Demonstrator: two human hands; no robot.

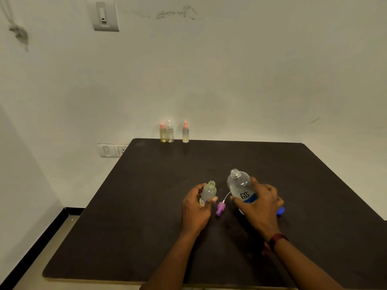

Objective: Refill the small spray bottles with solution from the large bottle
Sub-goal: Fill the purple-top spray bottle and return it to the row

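My left hand (195, 208) grips a small clear spray bottle (208, 191) with its top off and its neck open. My right hand (259, 203) holds the large clear bottle (239, 186) with a "re-nu" label, uncapped and tilted slightly left. Between the hands lies a purple spray head (220, 208) with its white tube on the dark table (146, 206). A blue cap (281, 210) peeks out behind my right hand. Three small spray bottles stand at the table's far edge: one pink-topped (163, 132), one clear-topped (170, 131), one pink-topped (185, 132).
A pale wall rises just behind the table, with a switch and socket plate (112, 150) at the table's back left corner. The floor and a black skirting strip (41, 237) show to the left.
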